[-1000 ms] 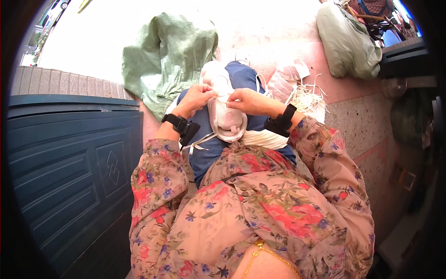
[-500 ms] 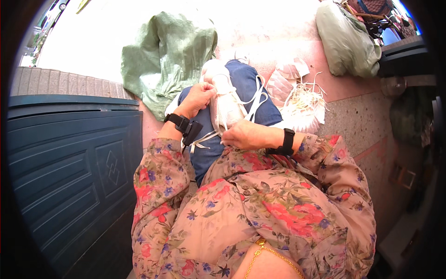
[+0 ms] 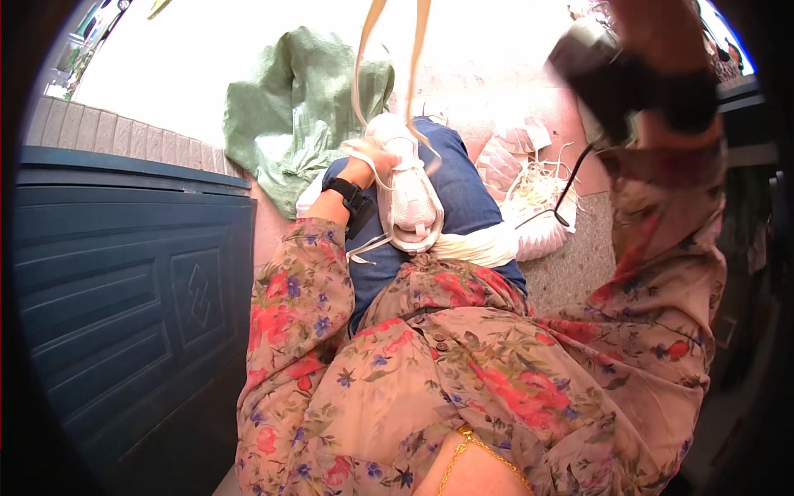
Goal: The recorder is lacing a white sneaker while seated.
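Note:
A pale pink-and-white sneaker rests lengthwise on my jeans-covered lap. My left hand is closed on its far left side, with a lace looping over the fingers. Two long strands of pale lace rise from the shoe out of the top of the picture. My right hand is raised high at the upper right, dark and blurred; its fingers are cut off by the top edge. Another lace end hangs at the shoe's left.
A whitish cloth lies across my right thigh. Beyond it sit pale shoe pieces and a heap of loose laces. A green woven sack stands ahead, and a blue panelled door at left. A black cable dangles from my right wrist.
My right hand has left the shoe's near end and swung up to the upper right. Two lace strands now stretch upward out of view. My left hand stays at the shoe, its fingers now under a lace.

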A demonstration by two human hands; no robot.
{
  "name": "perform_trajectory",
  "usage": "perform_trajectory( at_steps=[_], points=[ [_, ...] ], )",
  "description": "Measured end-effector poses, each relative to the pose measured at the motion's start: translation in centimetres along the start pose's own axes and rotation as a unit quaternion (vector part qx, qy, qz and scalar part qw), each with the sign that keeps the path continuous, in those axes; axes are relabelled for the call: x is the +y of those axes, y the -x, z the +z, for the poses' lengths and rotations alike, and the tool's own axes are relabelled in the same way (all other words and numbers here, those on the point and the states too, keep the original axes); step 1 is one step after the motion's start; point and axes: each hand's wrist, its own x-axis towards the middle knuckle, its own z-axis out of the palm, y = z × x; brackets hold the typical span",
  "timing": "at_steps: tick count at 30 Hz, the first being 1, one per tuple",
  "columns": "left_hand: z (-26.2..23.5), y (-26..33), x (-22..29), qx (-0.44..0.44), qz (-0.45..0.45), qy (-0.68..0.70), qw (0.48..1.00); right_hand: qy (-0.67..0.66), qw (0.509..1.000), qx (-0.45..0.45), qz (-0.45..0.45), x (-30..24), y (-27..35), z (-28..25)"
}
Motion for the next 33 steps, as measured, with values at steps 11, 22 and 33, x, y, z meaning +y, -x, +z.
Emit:
perform_trajectory(
  at_steps=[11, 22, 33],
  points=[
    [0.0, 3.0, 2.4, 0.046, 0.041, -0.159, 0.985, 0.081, 0.996, 0.032, 0.008, 1.8, -2.4, -2.4],
    [0.3, 5.8, 3.0, -0.044, 0.198, -0.480, 0.854, 0.166, 0.979, 0.100, 0.057, 3.6, 0.2, -6.0],
    [0.9, 5.6, 5.2, -0.012, 0.281, -0.552, 0.785, 0.281, 0.934, 0.179, 0.126, 4.3, 6.8, -11.7]
  ],
)
